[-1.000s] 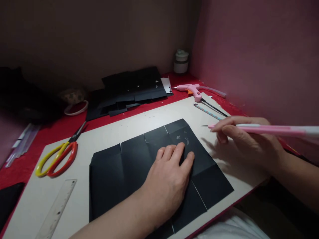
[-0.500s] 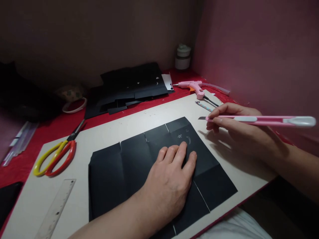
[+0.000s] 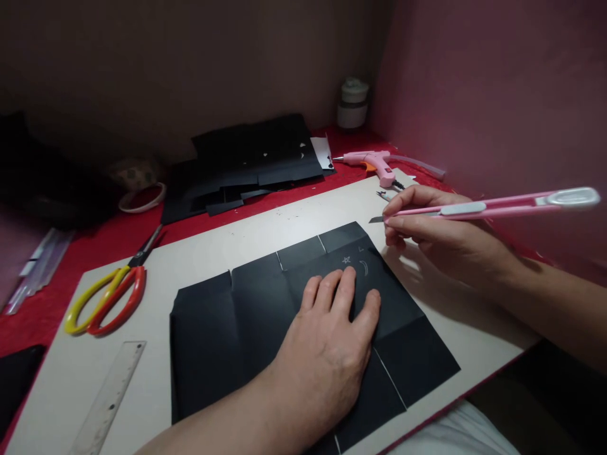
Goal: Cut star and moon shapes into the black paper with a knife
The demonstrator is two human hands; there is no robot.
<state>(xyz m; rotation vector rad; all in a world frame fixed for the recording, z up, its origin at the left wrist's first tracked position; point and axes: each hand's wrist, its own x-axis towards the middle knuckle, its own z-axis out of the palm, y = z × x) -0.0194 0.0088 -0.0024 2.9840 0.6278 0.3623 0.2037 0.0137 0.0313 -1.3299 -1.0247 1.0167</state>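
A sheet of black card [image 3: 256, 316] with folds and slits along its edges lies on the white board [image 3: 199, 256]. Flat on the card rests my left hand [image 3: 332, 341], fingers spread, just below a small star and a crescent drawn in light lines. My right hand [image 3: 427, 221] holds a pink craft knife [image 3: 512, 206] between thumb and fingers, above the board beyond the card's far right corner. Its blade is out and points left, apart from the card. The left forearm hides part of the card's near side.
Yellow-and-red scissors [image 3: 107, 300] and a clear ruler [image 3: 111, 398] lie on the left. Behind the board are black card pieces [image 3: 256, 158], a pink glue gun [image 3: 374, 164], a tape roll [image 3: 142, 199] and a white jar [image 3: 353, 104]. Clear sticks [image 3: 40, 272] lie far left.
The craft knife in my right hand has shifted slightly left and up, its back end tilting higher. My left hand stays pressed on the card. The view has moved a little.
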